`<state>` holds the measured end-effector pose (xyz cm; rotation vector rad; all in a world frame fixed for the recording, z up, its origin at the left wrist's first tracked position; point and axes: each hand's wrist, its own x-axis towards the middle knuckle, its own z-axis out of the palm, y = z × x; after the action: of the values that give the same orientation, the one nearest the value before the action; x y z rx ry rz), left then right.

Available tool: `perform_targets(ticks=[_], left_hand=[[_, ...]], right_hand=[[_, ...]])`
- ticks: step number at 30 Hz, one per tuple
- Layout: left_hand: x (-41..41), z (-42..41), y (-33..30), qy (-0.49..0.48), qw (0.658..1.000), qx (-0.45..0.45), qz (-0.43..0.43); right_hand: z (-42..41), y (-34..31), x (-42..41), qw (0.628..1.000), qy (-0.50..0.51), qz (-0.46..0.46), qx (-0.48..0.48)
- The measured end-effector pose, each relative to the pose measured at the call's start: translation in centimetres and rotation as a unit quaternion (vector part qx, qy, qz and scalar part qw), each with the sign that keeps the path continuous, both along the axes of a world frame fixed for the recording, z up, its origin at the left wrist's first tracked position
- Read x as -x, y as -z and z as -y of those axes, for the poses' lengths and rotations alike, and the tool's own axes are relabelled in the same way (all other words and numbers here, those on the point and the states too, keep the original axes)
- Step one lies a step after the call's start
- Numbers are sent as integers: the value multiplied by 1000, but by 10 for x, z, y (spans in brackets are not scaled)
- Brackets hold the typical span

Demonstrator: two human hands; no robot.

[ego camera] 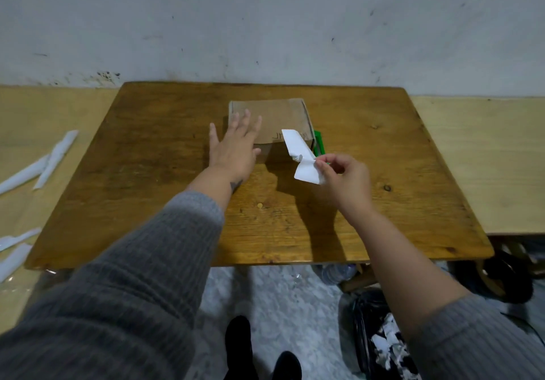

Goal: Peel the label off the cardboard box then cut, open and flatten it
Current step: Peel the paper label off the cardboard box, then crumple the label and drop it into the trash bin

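Observation:
A small brown cardboard box [280, 115] stands on the wooden table [147, 191], near its far middle. My left hand [234, 143] lies flat with spread fingers on the box's left top and front edge. My right hand [343, 177] pinches a white label [300, 155] between thumb and fingers. The strip is twisted and stretches from my fingers up to the box's right front corner, where its far end lies against the box top.
A green tool [320, 143] lies right of the box, partly hidden. White paper strips [50, 161] lie on the pale surface at left. A black bag with paper scraps [383, 341] and a plastic bottle [336, 273] sit on the floor under the table's right front corner.

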<state>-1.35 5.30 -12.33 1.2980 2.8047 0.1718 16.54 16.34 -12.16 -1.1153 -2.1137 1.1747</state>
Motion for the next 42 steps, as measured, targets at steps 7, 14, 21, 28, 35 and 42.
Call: perform_targets(ticks=[7,14,21,28,35,42], left_hand=[[-60,-24,-35,-29,933,-278,226],[-91,-53,-84,-74,863,-387,316],[-96,-63,-99,-74,834,-418,351],[-90,-65,-111,-37,784,-470,404],[-75,-53,-128,41,808,-475,346],[-62,-43,-142,78,802,-435,401]], right_hand=[[-15,-40,-15,998,1,-35,-54],[-25,-67,-42,988,-26,-49,-145],[-30,-79,-68,977,-75,19,-200],[-33,-97,-67,929,-50,55,-363],[-34,-126,-46,933,-54,62,-351],[-28,-137,-23,956,-57,58,-282]])
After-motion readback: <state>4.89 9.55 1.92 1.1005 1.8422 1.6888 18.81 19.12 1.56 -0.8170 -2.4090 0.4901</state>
